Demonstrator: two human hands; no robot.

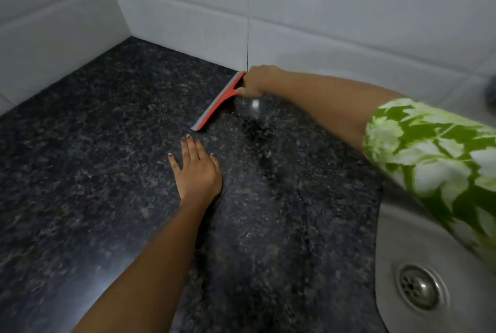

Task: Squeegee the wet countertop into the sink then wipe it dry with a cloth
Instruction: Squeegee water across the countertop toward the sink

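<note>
Our right hand point(255, 81) is clenched around the handle of the red plastic squeegee with a grey rubber blade point(218, 103), far back on the counter. The handle is hidden inside the fist. The blade's far end touches the foot of the white tiled wall point(335, 26); its near end angles toward us and to the left, edge down on the stone.

Our left hand point(197, 169) lies released, palm flat and fingers spread, on the dark speckled granite countertop point(94, 158), just in front of the blade's near end and apart from it.

The right forearm reaches across from the right, with a green-and-white floral sleeve point(429, 161) above the elbow.

On the stone, faint wet streaks show between the squeegee and the near edge.

To the right, the stainless steel sink point(397, 238) sits set into the countertop, its round metal drain point(420, 287) low in the corner of view. We see no cloth.
</note>
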